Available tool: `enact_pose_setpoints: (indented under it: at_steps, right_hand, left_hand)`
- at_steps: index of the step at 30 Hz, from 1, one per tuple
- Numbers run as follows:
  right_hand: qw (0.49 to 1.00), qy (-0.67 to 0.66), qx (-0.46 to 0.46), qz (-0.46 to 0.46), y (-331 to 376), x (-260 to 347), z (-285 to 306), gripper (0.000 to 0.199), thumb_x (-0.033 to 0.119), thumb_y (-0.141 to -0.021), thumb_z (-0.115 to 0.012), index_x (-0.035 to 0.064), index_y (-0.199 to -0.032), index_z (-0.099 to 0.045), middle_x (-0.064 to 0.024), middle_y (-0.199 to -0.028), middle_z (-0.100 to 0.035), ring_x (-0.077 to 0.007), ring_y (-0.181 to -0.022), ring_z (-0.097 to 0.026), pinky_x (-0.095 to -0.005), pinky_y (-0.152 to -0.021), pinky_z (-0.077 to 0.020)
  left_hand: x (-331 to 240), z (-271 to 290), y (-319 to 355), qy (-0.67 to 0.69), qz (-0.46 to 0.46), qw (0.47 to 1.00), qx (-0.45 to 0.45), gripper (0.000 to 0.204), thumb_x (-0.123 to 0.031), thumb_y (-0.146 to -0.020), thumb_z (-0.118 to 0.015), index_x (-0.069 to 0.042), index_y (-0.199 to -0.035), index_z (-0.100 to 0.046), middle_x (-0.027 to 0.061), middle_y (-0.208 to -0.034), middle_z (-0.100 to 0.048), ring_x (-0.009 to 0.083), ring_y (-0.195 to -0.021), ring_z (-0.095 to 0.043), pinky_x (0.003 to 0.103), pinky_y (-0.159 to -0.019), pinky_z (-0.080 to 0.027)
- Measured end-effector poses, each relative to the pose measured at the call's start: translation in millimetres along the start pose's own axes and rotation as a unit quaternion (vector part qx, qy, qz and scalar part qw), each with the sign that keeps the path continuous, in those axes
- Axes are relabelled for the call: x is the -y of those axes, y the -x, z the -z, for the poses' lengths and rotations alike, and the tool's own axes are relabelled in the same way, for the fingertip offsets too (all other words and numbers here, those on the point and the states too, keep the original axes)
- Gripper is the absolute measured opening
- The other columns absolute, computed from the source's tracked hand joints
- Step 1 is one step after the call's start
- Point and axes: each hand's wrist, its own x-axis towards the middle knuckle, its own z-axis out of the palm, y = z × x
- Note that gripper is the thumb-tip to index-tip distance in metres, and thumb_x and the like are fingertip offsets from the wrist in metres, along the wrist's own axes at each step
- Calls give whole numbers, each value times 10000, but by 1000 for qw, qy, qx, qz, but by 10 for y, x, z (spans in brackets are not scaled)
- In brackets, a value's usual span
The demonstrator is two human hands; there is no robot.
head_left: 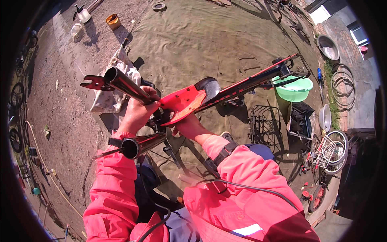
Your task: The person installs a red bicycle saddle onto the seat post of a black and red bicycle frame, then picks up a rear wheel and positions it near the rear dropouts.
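Observation:
In front of me is a black bicycle frame (238, 89) with two open-ended tubes toward the left and a long end reaching far right. My left hand (139, 113) is closed round the upper black tube (125, 84), close to the middle joint. A curved red chain guard (184, 105) with small holes covers that joint. Beneath its near edge is my right hand (192, 128), gripping the guard from below, its fingers mostly hidden. The lower black tube (143, 144) passes over my left sleeve. At far left the frame ends in a flat slotted fork end (94, 83).
A stained cloth bundle (121, 66) lies behind my left hand on a green tarp (177, 40). Under the frame's right end stands a green basin (296, 89). Nearby are a black wire rack (264, 125), a crate (301, 119), a bucket (113, 21) and a spray bottle (83, 14).

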Motion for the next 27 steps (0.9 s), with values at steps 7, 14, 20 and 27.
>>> enact_pose_setpoints:
  at_steps: [7, 14, 20, 27]
  right_hand:
    - [1000, 5, -13, 9, -4, -16, -34, 286, 171, -958, -557, 85, -1230, -534, -62, -896, -640, -155, -628, -632, -293, -530, -527]
    - [1000, 3, -1, 1, -23, -48, -16, 315, 149, -961, -555, 97, -1270, -529, -61, -959, -649, -146, -680, -637, -290, -524, -525]
    - [999, -23, 2, -32, -70, -62, -5, 377, 143, -945, -592, 96, -1309, -510, -68, -1012, -648, -143, -697, -638, -282, -516, -522]
    - [999, -35, 6, 15, 4, -31, -13, 416, 138, -929, -619, 105, -1327, -501, -63, -1025, -644, -145, -705, -636, -282, -516, -522]
  left_hand:
    - [-6, 4, 3, -10, 6, 1000, -2, 306, 70, -827, -681, -35, -1073, -531, 21, -939, -622, 115, -885, -607, 267, -774, -492]
    - [16, 0, -2, 3, 0, 1000, 1, 309, 71, -830, -681, -39, -1077, -532, 17, -939, -612, 111, -884, -600, 264, -764, -487]
    - [7, 0, -1, -6, 0, 1000, 1, 310, 71, -833, -677, -38, -1082, -527, 21, -940, -622, 114, -886, -607, 267, -769, -491]
    - [-10, -9, 3, -7, -3, 1000, 1, 302, 70, -832, -677, -36, -1073, -528, 25, -932, -626, 119, -887, -614, 269, -773, -496]
